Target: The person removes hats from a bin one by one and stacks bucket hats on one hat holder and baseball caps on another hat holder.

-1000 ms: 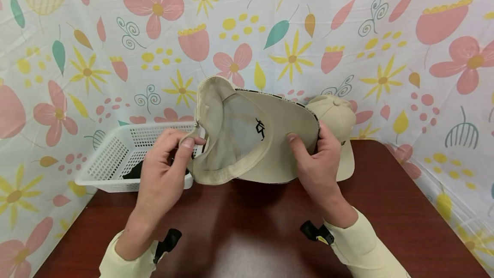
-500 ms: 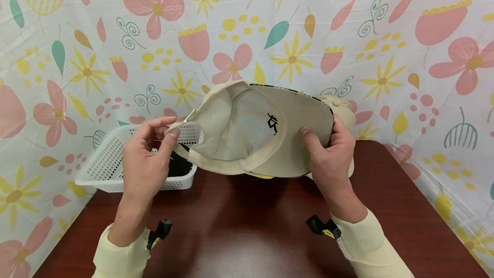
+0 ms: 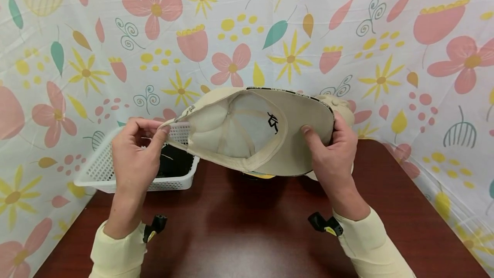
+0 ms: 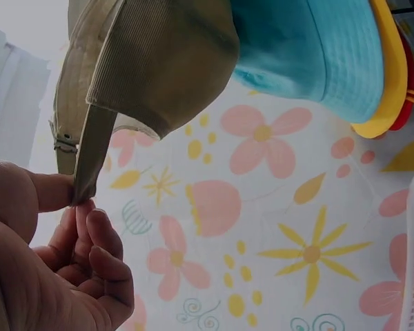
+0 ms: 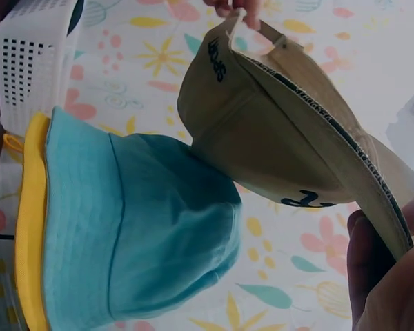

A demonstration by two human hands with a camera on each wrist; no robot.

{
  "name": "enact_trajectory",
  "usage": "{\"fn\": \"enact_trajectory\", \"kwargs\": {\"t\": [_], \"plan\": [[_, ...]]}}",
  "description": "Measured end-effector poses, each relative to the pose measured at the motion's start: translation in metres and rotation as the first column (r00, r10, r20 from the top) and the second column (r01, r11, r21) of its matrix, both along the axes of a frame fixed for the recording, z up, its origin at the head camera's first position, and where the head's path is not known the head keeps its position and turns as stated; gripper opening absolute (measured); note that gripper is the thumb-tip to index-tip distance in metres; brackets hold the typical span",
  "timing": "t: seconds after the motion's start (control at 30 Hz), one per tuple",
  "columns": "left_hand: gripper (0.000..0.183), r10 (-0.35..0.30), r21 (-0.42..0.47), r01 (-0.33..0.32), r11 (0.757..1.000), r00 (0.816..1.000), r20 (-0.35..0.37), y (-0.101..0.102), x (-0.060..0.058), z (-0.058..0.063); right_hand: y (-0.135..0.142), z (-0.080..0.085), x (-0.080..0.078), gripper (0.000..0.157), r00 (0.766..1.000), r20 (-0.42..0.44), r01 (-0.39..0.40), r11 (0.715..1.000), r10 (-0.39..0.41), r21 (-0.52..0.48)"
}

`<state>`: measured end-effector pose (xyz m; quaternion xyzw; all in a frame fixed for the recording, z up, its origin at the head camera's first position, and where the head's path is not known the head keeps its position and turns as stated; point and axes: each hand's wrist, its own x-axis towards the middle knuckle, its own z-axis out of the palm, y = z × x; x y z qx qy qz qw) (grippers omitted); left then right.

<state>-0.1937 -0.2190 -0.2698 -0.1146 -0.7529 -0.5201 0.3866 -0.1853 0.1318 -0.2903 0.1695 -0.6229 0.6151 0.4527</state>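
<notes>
One beige cap is held above the table. The left hand pinches its strap at nine o'clock; the right hand grips its brim at three.

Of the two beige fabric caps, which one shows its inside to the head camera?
The front beige fabric cap, its hollow side facing the camera; the rear beige fabric cap, partly hidden by it, shows its outside.
</notes>
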Motion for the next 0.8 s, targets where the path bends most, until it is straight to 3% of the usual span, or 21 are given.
{"fn": "enact_trajectory", "kwargs": {"t": [0.23,0.4,0.53,0.7,0.8], "plan": [[0.015,-0.005,-0.117,0.019,0.993,0.994,0.113,0.003,0.002,-0.004,-0.002,0.001,0.002,0.019,1.0,-0.027,0.006,0.999,-0.004,0.048],[0.034,-0.01,-0.199,0.05,0.979,0.981,0.195,0.01,0.015,-0.001,-0.009,0.002,0.008,0.016,0.996,-0.091,0.035,0.995,-0.026,0.096],[0.039,-0.009,-0.248,0.04,0.968,0.992,0.127,0.019,0.034,0.003,-0.018,0.003,0.015,0.02,0.987,-0.155,0.058,0.99,-0.037,0.13],[0.025,-0.086,-0.253,0.086,0.964,0.996,0.014,0.031,0.056,0.006,-0.03,0.007,0.027,0.024,0.97,-0.24,0.068,0.987,-0.031,0.146],[0.02,-0.134,-0.226,0.133,0.965,0.991,0.011,0.035,0.064,0.007,-0.04,0.01,0.034,0.032,0.944,-0.331,0.046,0.989,0.004,0.143]]}}
